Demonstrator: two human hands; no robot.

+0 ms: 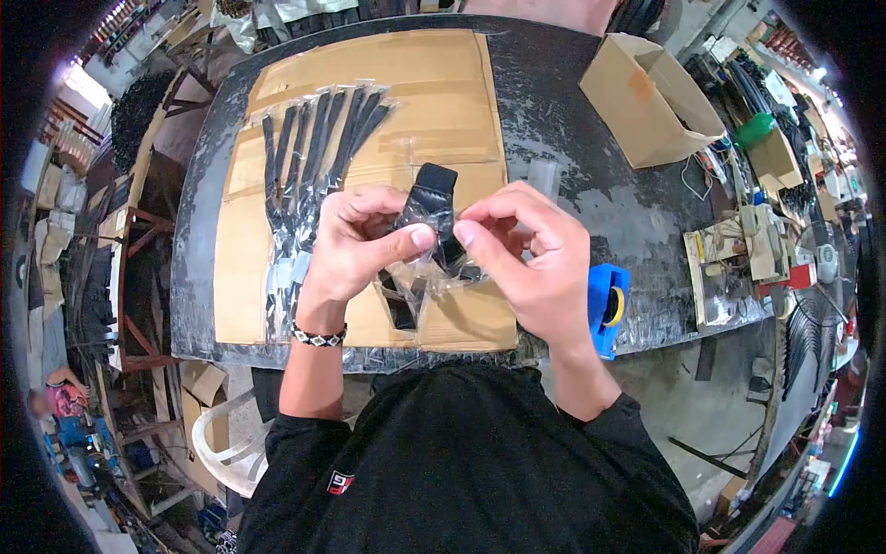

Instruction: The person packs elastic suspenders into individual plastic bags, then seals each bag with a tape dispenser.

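Note:
Over the cardboard sheet [369, 69], a folded black strap [432, 177] with clear plastic wrapped about it is held up between both hands. My left hand [355, 240] grips it from the left, the thumb pressed on the plastic. On its right side my right hand [535, 249] pinches the wrapping between thumb and fingertips. Part of the strap hangs below the hands in loose clear plastic, near another dark piece [401, 309] on the cardboard. Several black straps in clear bags [318, 138] lie fanned out beyond my left hand.
A blue tape dispenser [604, 319] stands by my right wrist. At the table's [544, 92] far right is an open cardboard box [637, 115]. Tools and parts crowd a side bench [738, 258]. A white plastic chair [221, 443] is at lower left; a person [69, 397] is farther left.

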